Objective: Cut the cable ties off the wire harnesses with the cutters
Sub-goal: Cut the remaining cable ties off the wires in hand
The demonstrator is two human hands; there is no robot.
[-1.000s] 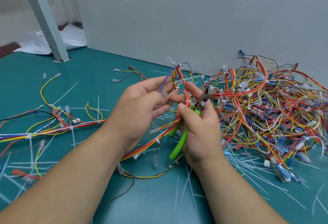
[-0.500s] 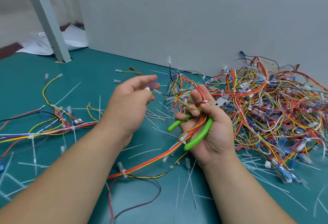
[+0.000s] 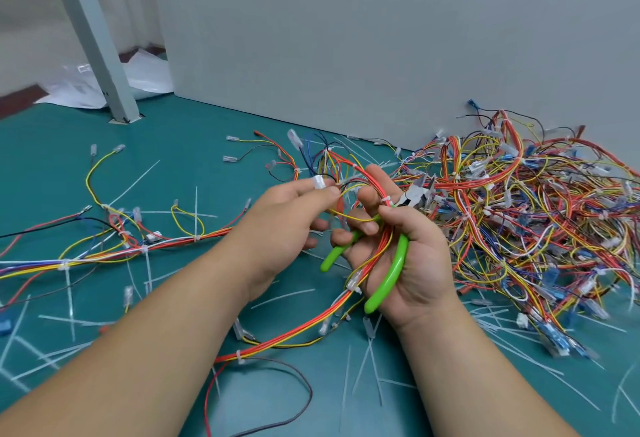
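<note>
My right hand holds the green-handled cutters in its palm, jaws pointing up and away, handles spread apart. Its fingers also curl round a red, orange and yellow wire harness that runs through the palm, with a white cable tie near the fingertips. My left hand pinches a white connector on the same harness, just left of the right hand. The harness trails down to the green table, where another tie wraps it.
A big tangle of uncut harnesses lies right, against the grey wall. Another harness stretches off to the left. Several cut white ties litter the table. A grey post stands at the back left.
My left hand has moved right and taken the white connector between its fingertips. My right hand has turned palm up, with the cutter handles spread and the harness across the palm.
</note>
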